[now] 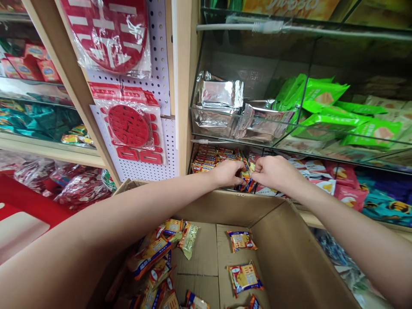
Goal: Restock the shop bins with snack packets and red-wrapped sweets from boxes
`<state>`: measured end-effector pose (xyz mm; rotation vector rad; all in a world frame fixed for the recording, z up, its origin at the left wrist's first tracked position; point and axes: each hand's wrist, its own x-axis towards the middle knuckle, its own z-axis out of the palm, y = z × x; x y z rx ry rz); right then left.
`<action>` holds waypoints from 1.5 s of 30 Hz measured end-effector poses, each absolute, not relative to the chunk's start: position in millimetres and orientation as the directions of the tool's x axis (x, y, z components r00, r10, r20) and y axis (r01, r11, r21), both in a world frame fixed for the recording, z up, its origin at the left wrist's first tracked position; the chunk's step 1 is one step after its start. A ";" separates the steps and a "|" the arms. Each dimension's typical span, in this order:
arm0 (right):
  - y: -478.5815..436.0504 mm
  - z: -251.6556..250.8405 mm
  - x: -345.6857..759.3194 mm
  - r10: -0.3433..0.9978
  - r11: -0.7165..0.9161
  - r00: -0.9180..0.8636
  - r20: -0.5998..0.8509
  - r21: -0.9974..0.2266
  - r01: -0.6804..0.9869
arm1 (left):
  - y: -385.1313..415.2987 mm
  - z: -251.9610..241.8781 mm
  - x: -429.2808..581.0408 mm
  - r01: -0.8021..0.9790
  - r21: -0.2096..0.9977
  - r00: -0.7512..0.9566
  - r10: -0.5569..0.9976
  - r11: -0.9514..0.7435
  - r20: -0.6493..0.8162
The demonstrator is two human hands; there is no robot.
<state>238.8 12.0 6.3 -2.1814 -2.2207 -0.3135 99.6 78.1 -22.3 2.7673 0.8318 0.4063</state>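
My left hand (228, 172) reaches into the lower shelf bin, its fingers curled at a small orange and blue snack packet (247, 183). Close beside it, my right hand (273, 172) is closed in a pinch, with a pale yellow-green wrapper piece showing at its fingertips. Rows of similar snack packets (206, 158) stand tightly packed in that bin, left of and behind my hands. Below my forearms is an open cardboard box (302, 240). Loose snack packets (246, 277) of the same kind lie on its bottom, most of them heaped on the left.
Silver packets (220, 94) and green packets (325, 96) fill the glass shelf above my hands. Pink packets (349, 195) sit in bins to the right. Red paper decorations (128, 126) hang on a pegboard at left. A glass shelf edge (322, 156) runs just above my hands.
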 end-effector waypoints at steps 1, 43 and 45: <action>12.3 6.7 239.7 0.989 0.026 -0.045 0.142 0.131 0.991 | 79.3 -22.0 99.9 0.496 0.265 0.812 0.550 -0.827 0.196; 17.1 -8.7 236.7 0.949 0.314 -0.303 -0.085 0.280 0.907 | 60.1 -13.9 85.5 0.648 -0.158 0.761 0.643 -0.745 0.091; 18.8 -6.8 235.5 0.942 0.335 -0.318 -0.105 0.274 0.902 | 59.3 -13.2 85.9 0.651 -0.160 0.758 0.646 -0.742 0.088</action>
